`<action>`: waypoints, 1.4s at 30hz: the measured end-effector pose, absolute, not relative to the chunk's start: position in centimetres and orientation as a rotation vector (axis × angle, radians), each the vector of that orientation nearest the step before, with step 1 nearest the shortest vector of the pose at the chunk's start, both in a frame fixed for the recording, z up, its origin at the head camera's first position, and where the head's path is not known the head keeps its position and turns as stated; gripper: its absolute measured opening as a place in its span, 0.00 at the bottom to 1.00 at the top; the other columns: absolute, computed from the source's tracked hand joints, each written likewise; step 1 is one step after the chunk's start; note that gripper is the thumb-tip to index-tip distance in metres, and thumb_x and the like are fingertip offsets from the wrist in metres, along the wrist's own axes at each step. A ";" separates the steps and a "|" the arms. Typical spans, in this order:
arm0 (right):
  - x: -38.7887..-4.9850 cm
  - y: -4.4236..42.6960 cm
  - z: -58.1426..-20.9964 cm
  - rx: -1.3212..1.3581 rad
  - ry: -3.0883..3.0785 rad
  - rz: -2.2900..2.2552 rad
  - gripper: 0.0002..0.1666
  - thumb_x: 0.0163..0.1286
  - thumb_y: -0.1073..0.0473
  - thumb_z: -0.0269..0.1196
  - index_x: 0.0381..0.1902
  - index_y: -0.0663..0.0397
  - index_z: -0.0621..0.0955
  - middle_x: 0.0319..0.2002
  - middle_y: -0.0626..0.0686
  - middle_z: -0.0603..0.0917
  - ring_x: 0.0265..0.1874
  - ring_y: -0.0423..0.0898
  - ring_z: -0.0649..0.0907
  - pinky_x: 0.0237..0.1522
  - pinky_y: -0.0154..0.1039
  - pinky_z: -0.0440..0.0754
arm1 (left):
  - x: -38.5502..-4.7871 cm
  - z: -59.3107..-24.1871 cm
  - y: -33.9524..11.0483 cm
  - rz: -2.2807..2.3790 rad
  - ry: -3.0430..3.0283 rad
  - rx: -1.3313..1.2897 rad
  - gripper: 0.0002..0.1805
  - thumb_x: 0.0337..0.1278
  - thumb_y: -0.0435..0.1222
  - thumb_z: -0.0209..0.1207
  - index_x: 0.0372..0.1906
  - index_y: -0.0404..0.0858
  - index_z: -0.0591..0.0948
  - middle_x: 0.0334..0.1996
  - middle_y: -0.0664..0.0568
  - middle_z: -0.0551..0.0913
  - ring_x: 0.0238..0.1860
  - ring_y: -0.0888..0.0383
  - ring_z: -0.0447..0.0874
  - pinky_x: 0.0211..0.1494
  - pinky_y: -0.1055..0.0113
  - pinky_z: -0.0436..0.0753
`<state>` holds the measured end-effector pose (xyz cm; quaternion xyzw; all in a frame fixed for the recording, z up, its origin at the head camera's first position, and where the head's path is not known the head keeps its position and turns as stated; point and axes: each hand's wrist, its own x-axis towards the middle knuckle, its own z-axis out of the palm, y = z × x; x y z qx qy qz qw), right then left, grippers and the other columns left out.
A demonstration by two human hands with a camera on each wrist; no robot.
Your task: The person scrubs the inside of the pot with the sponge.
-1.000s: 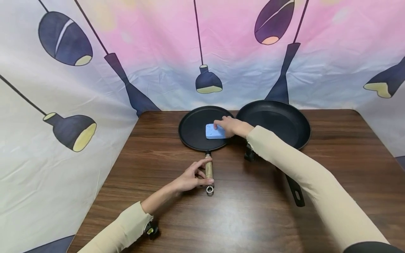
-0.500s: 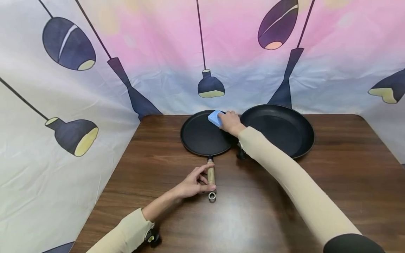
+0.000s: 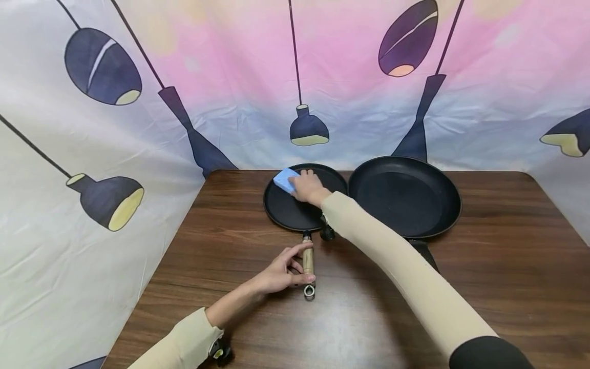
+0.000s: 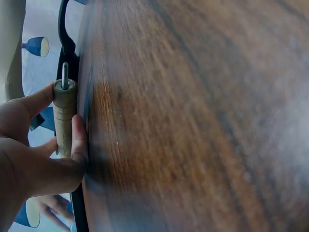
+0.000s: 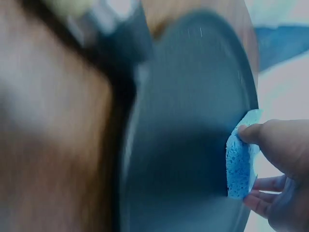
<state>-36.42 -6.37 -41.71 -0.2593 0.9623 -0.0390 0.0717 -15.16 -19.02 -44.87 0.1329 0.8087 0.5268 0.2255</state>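
Observation:
A flat black pan [image 3: 295,215] lies on the table with its wooden handle [image 3: 308,260] toward the front. My left hand [image 3: 278,270] holds that handle from the left, thumb near the ring end and fingers higher up; the left wrist view shows the wooden grip [image 4: 64,113] between thumb and fingers. My right hand [image 3: 309,186] pinches a light blue sponge [image 3: 284,180] on the far left part of the pan. Up close in the right wrist view, the porous sponge [image 5: 238,159] rests against the dark pan surface [image 5: 188,116] near its rim.
A larger, deeper black frying pan [image 3: 401,200] stands right beside the flat pan; my right sleeve [image 3: 382,246] partly covers its handle [image 3: 423,251]. Behind the wooden table [image 3: 221,225] hangs a cloth [image 3: 239,77] printed with lamps.
My right hand first carried the sponge up toward the pan's far rim, then left across it. The left hand keeps its hold on the handle. The head view has shifted slightly.

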 end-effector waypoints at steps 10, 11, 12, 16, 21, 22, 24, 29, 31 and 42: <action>-33.5 -4.4 -40.8 -1.107 2.655 -0.208 0.34 0.71 0.50 0.69 0.73 0.40 0.74 0.66 0.59 0.75 0.65 0.57 0.74 0.65 0.51 0.78 | -15.5 -44.8 -18.8 1.442 2.208 0.343 0.42 0.61 0.36 0.71 0.78 0.41 0.64 0.61 0.36 0.66 0.45 0.58 0.78 0.36 0.71 0.81; -33.2 -3.9 -40.6 -1.136 2.617 -0.208 0.34 0.70 0.50 0.70 0.72 0.40 0.74 0.66 0.59 0.75 0.64 0.57 0.75 0.65 0.51 0.78 | -15.6 -44.8 -18.8 1.441 2.209 0.344 0.42 0.61 0.36 0.70 0.78 0.41 0.64 0.61 0.36 0.66 0.45 0.58 0.78 0.36 0.71 0.81; -33.0 -3.3 -40.3 -1.158 2.578 -0.214 0.34 0.70 0.51 0.70 0.72 0.40 0.74 0.66 0.59 0.75 0.64 0.57 0.75 0.65 0.52 0.78 | -15.6 -44.8 -18.8 1.440 2.208 0.340 0.42 0.61 0.36 0.70 0.78 0.41 0.64 0.61 0.36 0.66 0.45 0.58 0.78 0.36 0.70 0.81; -32.6 -1.2 -39.6 -1.191 2.473 -0.201 0.32 0.69 0.56 0.71 0.69 0.40 0.75 0.66 0.59 0.73 0.65 0.58 0.74 0.64 0.53 0.77 | -15.7 -44.7 -18.7 1.441 2.207 0.319 0.42 0.61 0.36 0.71 0.78 0.42 0.64 0.61 0.37 0.66 0.45 0.57 0.77 0.36 0.69 0.81; -33.0 1.4 -39.3 -1.147 2.433 -0.148 0.29 0.67 0.64 0.71 0.62 0.37 0.76 0.66 0.58 0.72 0.66 0.58 0.71 0.60 0.52 0.77 | -15.7 -44.7 -18.6 1.445 2.206 0.310 0.43 0.61 0.35 0.71 0.78 0.43 0.64 0.61 0.38 0.65 0.45 0.58 0.77 0.37 0.69 0.81; -33.0 1.7 -39.3 -1.139 2.433 -0.148 0.29 0.67 0.65 0.71 0.61 0.37 0.76 0.66 0.58 0.72 0.66 0.58 0.71 0.60 0.52 0.77 | -15.7 -44.7 -18.6 1.444 2.210 0.318 0.43 0.60 0.35 0.71 0.78 0.43 0.64 0.61 0.37 0.66 0.45 0.58 0.77 0.37 0.69 0.81; -33.1 2.3 -39.4 -1.136 2.441 -0.156 0.29 0.66 0.67 0.71 0.61 0.38 0.77 0.66 0.59 0.72 0.66 0.58 0.71 0.59 0.52 0.77 | -15.6 -44.7 -18.5 1.448 2.216 0.317 0.43 0.60 0.34 0.71 0.77 0.42 0.64 0.60 0.38 0.66 0.44 0.58 0.78 0.36 0.70 0.81; -32.6 1.9 -40.0 -1.194 2.458 -0.233 0.29 0.66 0.64 0.72 0.62 0.40 0.78 0.67 0.60 0.74 0.67 0.60 0.72 0.64 0.55 0.77 | -15.5 -44.9 -18.5 1.447 2.216 0.311 0.43 0.60 0.35 0.71 0.78 0.43 0.64 0.60 0.38 0.66 0.44 0.58 0.77 0.38 0.70 0.80; -32.5 1.1 -40.2 -1.221 2.469 -0.257 0.29 0.66 0.61 0.73 0.63 0.40 0.79 0.66 0.59 0.75 0.67 0.60 0.73 0.66 0.55 0.77 | -15.4 -44.9 -18.5 1.441 2.212 0.310 0.43 0.60 0.36 0.71 0.78 0.43 0.64 0.61 0.38 0.66 0.45 0.58 0.77 0.39 0.70 0.80; -35.1 -4.5 -41.4 -1.085 2.709 -0.317 0.31 0.71 0.52 0.69 0.71 0.40 0.76 0.66 0.58 0.76 0.67 0.58 0.73 0.67 0.52 0.77 | -15.3 -44.6 -19.0 1.444 2.204 0.293 0.42 0.61 0.37 0.71 0.78 0.44 0.64 0.62 0.37 0.65 0.46 0.57 0.77 0.41 0.68 0.80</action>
